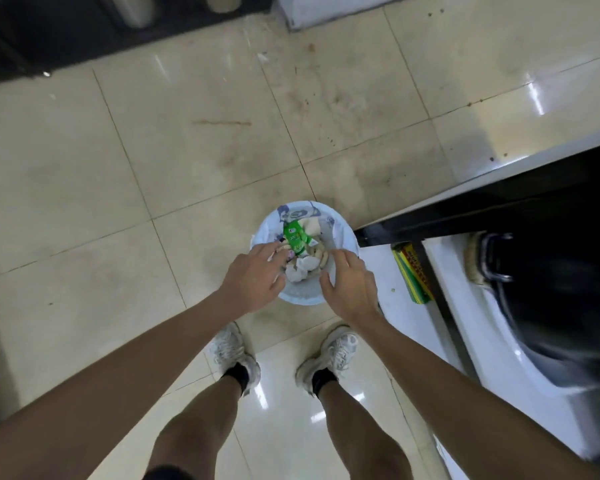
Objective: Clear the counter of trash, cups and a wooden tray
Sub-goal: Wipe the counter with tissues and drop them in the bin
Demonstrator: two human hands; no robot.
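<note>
A round bin lined with a white plastic bag [340, 233] stands on the tiled floor in front of my feet. Inside it lie a green carton [296, 240], crumpled white tissues [302, 268] and some beige scraps. My left hand [253, 282] hovers over the bin's left rim with its fingers spread and nothing in it. My right hand [350, 282] hangs over the right rim, fingers apart and also holding nothing.
A dark counter edge [482, 206] runs along the right. Below it a white surface holds a green and yellow box [413, 271] and a dark pan [551, 292]. Dark cabinets [66, 32] stand at the top left. The beige floor tiles [187, 150] are stained.
</note>
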